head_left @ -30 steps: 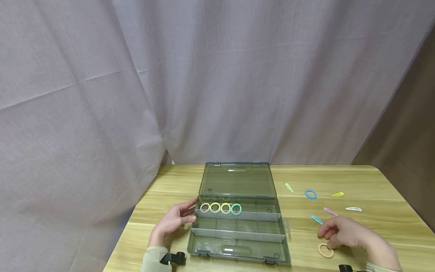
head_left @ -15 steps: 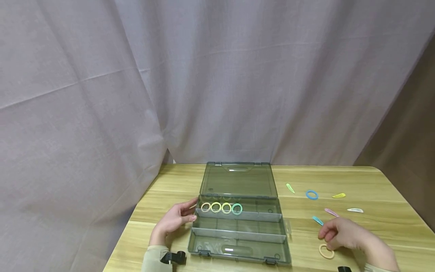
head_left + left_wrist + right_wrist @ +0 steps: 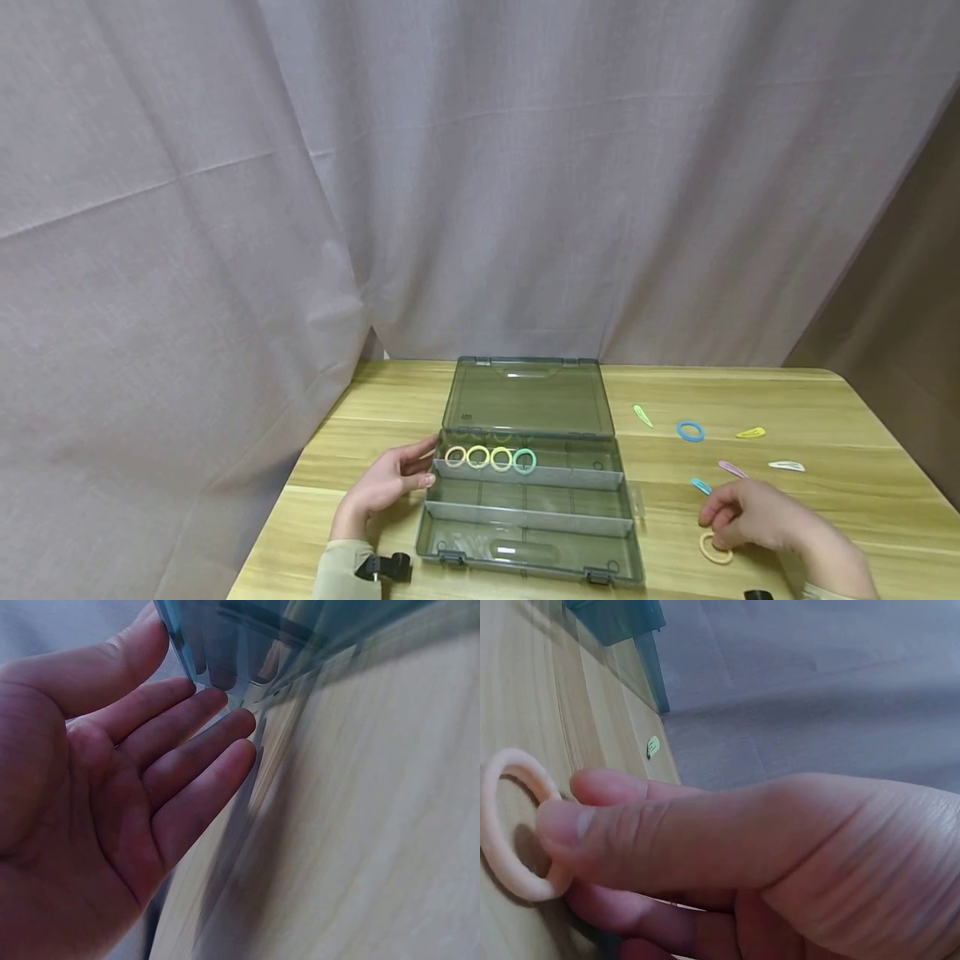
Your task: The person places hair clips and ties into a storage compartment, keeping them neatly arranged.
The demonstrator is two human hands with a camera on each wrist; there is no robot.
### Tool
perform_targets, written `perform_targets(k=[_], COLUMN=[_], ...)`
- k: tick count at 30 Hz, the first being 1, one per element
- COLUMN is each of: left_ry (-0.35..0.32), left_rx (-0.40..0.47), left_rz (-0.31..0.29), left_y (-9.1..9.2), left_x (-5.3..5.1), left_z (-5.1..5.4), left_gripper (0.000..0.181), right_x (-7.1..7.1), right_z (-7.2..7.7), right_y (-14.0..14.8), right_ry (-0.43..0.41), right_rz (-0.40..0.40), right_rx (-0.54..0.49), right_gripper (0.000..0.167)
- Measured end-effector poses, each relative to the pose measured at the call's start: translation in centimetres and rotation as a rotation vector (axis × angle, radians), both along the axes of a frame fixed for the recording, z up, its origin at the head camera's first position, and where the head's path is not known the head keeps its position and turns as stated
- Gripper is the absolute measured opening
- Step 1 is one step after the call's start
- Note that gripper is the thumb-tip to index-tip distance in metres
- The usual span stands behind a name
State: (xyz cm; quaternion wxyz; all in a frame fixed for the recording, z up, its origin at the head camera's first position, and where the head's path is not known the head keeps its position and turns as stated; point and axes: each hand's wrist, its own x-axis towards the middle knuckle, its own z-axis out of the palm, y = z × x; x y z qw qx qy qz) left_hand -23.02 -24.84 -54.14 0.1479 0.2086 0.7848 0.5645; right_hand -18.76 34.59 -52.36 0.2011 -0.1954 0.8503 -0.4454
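Note:
My right hand (image 3: pixel 763 517) pinches a peach hair tie (image 3: pixel 502 859) between thumb and fingers, just over the table at the right; in the right wrist view the thumb covers part of the ring. My left hand (image 3: pixel 386 485) touches the left side of a smoky see-through organizer box (image 3: pixel 528 500), with fairly straight fingers against its outer wall and the thumb at the edge. The lid (image 3: pixel 528 396) lies folded back. In the box's rear compartment a peach hair tie (image 3: pixel 447 457), two yellow ones and a green hair tie (image 3: pixel 514 461) stand in a row.
On the table's right part lie a blue hair tie (image 3: pixel 679 431) and several snap hair clips: green (image 3: pixel 642 416), yellow (image 3: pixel 751 432), white (image 3: pixel 787 466), pink (image 3: pixel 732 469) and turquoise (image 3: pixel 701 486). A grey curtain (image 3: pixel 525 183) hangs behind the table.
The peach hair tie at my right hand has shifted slightly left and away from me with the fingers. My left hand stays at the box. The head view has turned a little.

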Motion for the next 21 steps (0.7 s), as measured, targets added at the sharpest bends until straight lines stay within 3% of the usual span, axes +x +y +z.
perform_targets(k=[8,21], left_ry=[-0.007,-0.016], left_rx=[0.007,0.014], left_rz=[0.001,0.0], left_y=[-0.06,-0.05], left_x=[0.04,-0.06], left_z=[0.03,-0.03], left_gripper=[0.07,0.069], right_x=[0.07,0.07], right_z=[0.11,0.12], right_y=[-0.45,-0.41], right_ry=[0.012,0.078], right_rz=[-0.027,-0.018], right_rx=[0.04,0.063], right_gripper=[0.022,0.009])
